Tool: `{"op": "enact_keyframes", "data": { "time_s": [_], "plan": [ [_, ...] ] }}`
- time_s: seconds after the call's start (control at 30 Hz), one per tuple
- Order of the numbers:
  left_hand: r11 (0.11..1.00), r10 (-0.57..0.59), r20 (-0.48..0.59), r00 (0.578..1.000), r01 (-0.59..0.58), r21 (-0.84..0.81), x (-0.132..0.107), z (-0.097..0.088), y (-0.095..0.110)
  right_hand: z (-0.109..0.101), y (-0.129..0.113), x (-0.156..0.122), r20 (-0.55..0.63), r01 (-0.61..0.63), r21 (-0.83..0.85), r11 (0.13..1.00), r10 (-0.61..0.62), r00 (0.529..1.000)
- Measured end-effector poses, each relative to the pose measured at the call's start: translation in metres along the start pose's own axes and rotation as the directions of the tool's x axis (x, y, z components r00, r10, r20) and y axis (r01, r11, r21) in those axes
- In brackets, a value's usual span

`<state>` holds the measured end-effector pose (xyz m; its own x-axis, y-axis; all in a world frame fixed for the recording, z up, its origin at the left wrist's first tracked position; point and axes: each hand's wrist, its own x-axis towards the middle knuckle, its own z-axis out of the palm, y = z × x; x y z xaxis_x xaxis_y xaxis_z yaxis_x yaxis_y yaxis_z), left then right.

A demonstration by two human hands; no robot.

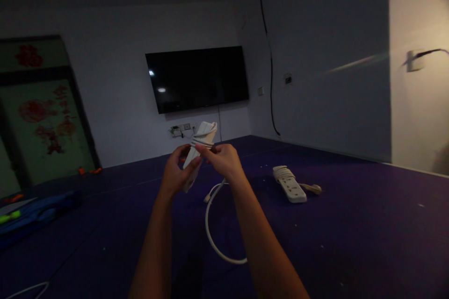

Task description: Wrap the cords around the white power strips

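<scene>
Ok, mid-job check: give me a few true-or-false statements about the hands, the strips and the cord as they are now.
1. The left hand grips the held power strip while the right hand pinches the white cord wound on it. True.
2. The white cord is fully wound up. False: only a few turns go round the strip; the rest trails in a loop onto the purple floor.
3. A second power strip lies on the floor to the right. True.
4. The wall TV shows a picture. False: its screen is dark.
</scene>
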<state>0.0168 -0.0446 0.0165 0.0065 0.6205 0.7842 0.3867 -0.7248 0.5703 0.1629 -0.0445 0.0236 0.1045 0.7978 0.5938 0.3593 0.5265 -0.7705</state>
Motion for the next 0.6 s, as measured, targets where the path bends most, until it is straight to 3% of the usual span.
{"op": "enact_keyframes", "data": {
  "time_s": [0.1,0.23,0.6],
  "plan": [
    [0.971,-0.139,0.089,0.986,0.153,-0.185,-0.002,0.0,0.001,-0.002,0.005,0.003,0.076,0.029,0.141,0.99,-0.04,0.996],
    [0.914,-0.27,0.225,0.936,0.323,-0.246,-0.005,0.007,0.003,-0.005,0.006,0.003,0.16,0.043,0.274,0.961,-0.09,0.983],
    [0.943,-0.226,0.143,0.963,0.254,-0.217,-0.007,0.021,0.008,-0.017,0.003,0.0,0.175,0.039,0.341,0.939,-0.105,0.979]
  ]
}}
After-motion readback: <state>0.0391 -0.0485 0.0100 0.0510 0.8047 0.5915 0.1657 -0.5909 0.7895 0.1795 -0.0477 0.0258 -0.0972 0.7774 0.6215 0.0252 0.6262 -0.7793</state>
